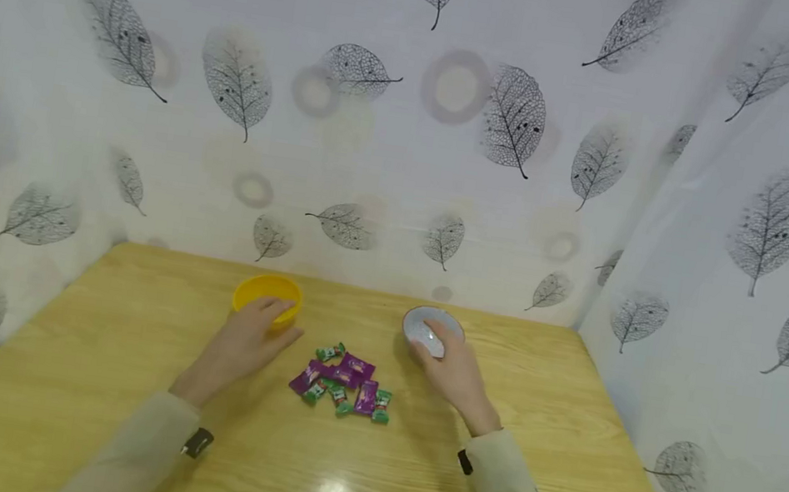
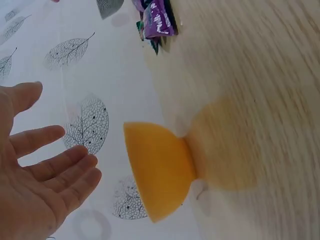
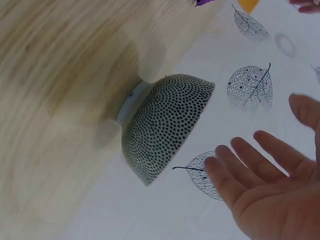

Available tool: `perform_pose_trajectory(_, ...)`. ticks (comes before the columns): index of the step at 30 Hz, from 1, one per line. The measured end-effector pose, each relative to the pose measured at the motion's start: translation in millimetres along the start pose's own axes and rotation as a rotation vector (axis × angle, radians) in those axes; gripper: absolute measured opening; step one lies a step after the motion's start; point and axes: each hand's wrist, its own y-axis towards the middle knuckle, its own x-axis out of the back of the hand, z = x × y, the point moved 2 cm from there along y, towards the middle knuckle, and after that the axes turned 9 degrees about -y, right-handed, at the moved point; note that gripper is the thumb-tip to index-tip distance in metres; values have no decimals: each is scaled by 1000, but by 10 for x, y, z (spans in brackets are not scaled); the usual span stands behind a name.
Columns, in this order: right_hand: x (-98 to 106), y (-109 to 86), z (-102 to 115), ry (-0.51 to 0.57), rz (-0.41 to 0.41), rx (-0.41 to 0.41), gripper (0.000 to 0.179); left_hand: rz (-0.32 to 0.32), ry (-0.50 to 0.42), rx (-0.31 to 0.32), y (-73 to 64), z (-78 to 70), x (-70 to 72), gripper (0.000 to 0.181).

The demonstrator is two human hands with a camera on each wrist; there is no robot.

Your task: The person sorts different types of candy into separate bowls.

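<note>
A yellow bowl [image 1: 247, 293] stands upright near the table's back edge, and my left hand [image 1: 237, 352] hovers over its near side. In the left wrist view, that hand [image 2: 50, 175] has its fingers extended, apart from the bowl [image 2: 160, 167]. To the right sits a white bowl [image 1: 417, 325] with a dark-dotted outside, seen in the right wrist view as a dotted bowl [image 3: 165, 117]. Over it is my right hand [image 1: 455, 376], its fingers relaxed and holding nothing. Between the bowls lies a pile of purple-wrapped candies [image 1: 356, 367] and green-wrapped candies [image 1: 340, 398].
The wooden table [image 1: 301, 477] is bordered at the back and sides by a white leaf-print curtain [image 1: 379, 143]. Both forearms reach in from the near edge, each with a dark band at the cuff.
</note>
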Motion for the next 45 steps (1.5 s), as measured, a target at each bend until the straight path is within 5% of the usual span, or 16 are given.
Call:
perform_pose_trajectory(9,33,76,-262,382,-142,-246,36,-46,-191,44,50,48,-132,35)
perform_pose_trajectory(17,61,170,-546,677,-144,-392,33,125,-369,17,129,96,-271,30)
perform_pose_trajectory(26,32,213,-718,752,-128,-497,38,222,-377,34,129,169,-342,28)
perform_pose_trajectory(35,-15,249,-849,923,33,-531,48,277,-336,74,146,209,-363,25)
perform_pose_trajectory(45,-63,275,-923,902,91,-543,46,366,-391,43,111,280,-391,19)
